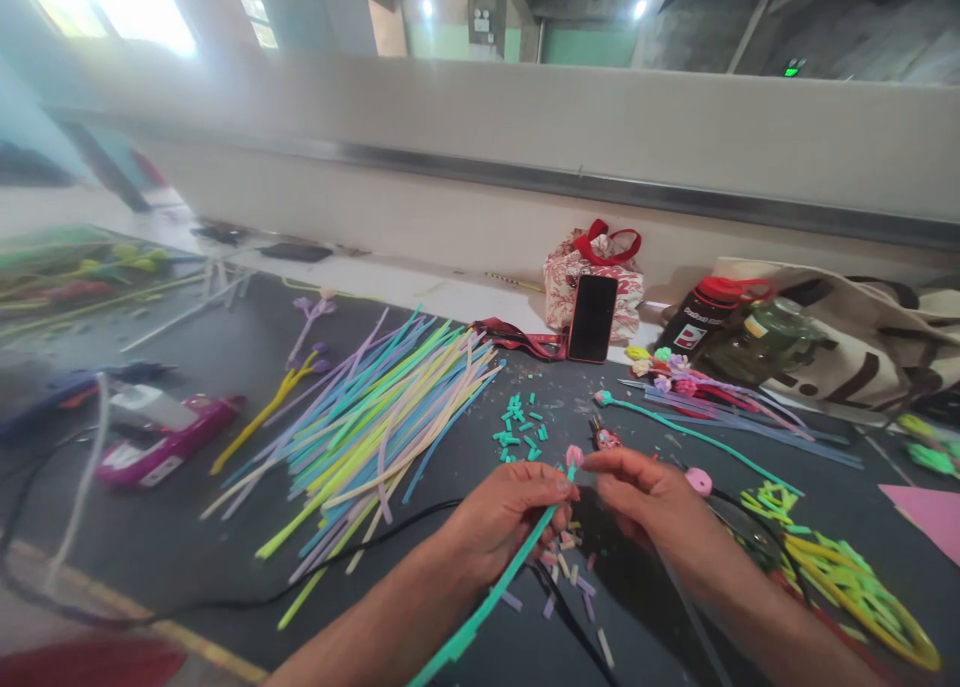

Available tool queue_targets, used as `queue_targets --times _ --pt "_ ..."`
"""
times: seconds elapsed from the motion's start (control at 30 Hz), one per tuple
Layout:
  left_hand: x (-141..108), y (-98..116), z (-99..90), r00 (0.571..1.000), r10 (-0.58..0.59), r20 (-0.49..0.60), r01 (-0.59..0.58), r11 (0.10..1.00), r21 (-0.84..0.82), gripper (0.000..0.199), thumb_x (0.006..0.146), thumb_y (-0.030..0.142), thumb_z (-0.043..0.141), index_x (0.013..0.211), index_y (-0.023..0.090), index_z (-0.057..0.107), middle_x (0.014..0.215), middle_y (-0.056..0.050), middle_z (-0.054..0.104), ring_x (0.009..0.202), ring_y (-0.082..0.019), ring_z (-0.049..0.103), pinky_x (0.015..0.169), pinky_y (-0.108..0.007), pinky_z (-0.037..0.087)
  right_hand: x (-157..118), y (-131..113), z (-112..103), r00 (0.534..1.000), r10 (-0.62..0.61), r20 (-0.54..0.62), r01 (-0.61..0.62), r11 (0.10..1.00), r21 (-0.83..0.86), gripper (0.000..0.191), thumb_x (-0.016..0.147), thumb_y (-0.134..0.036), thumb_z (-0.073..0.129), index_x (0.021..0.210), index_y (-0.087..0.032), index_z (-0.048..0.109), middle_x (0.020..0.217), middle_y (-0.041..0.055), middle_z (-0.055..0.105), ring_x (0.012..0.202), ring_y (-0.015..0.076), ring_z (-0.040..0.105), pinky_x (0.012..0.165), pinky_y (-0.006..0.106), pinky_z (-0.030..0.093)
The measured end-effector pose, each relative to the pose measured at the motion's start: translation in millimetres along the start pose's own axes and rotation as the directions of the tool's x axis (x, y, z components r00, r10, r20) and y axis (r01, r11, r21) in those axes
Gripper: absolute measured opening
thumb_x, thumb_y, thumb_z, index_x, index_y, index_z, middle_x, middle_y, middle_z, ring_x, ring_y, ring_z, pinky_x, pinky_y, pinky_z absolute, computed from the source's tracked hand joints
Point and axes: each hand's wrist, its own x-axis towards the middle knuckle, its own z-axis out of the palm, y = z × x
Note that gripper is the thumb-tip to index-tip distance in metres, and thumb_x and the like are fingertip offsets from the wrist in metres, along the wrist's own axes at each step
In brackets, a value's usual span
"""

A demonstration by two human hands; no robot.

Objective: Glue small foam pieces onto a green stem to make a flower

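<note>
Teal stem (pixel 491 602) nearest, your left hand (pixel 506 517) pinching; your right hand (pixel 645 492), fingers parted, beside the pink bud (pixel 574 455) (far-right bottle (pixel 703 317): blurry lettering).

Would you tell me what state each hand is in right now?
Left hand: closed, pinching the teal strip just below its pink tip.
Right hand: partly open beside the pink tip; contact cannot be told.
</note>
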Motion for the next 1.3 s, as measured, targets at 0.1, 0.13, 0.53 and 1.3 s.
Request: queue_targets --times 0.1,0.13,0.53,1.3 --pt "-0.8 0.5 -0.5 0.999 -0.035 0.04 0.031 0.996 0.087 0.019 0.063 0.029 0.066 0.063 0.012 0.056 0.04 0.004 0.051 0.028 -0.003 0.038 0.03 -0.015 0.02 3.5 -14.7 -1.4 0.962 -0.238 0.131 0.259 0.948 -0.185 0.04 0.07 -0.017 0.06 0.11 -0.022 0.055 0.095 0.0027 0.057 0.076 0.013 0.054 0.059 0.022 0.041" --pt "-0.8 0.6 -0.8 0.998 -0.045 0.046 0.039 0.993 0.11 0.021 0.062 0.03 0.067 0.06 0.012 0.055 0.039 0.004 0.05 0.028 -0.003 0.037 0.03 -0.016 0.018 4.5 -21.0 -2.6 0.927 -0.32 0.197 0.364 0.894 -0.261 0.039 0.068 -0.012 0.059 0.105 -0.023 0.058 0.102 0.0034 0.057 0.083 0.0144 0.054 0.065 0.023 0.042" --pt "-4.5 5.3 -1.9 0.996 -0.017 0.083 -0.003 0.973 0.229 0.027 0.058 0.037 0.068 0.062 0.012 0.058 0.042 0.002 0.056 0.028 -0.003 0.037 0.03 -0.017 0.019 4.0 -40.3 -13.6 0.83 -0.369 0.418 0.554 0.455 -0.697 0.009 0.078 -0.016 0.052 0.074 -0.018 0.06 0.067 -0.0003 0.06 0.06 0.0116 0.051 0.062 0.024 0.037" --pt "-4.6 -1.0 5.4 1.0 0.002 -0.025 0.001 0.992 0.127 0.023 0.059 0.03 0.069 0.06 0.013 0.053 0.044 0.004 0.056 0.026 0.002 0.022 0.029 -0.016 0.008 -29.5 -10.9 -45.9 0.956 -0.271 -0.111 0.175 0.832 -0.526 0.024 0.082 -0.036 0.048 0.091 -0.022 0.066 0.079 0.0024 0.066 0.072 0.0173 0.06 0.063 0.026 0.045"
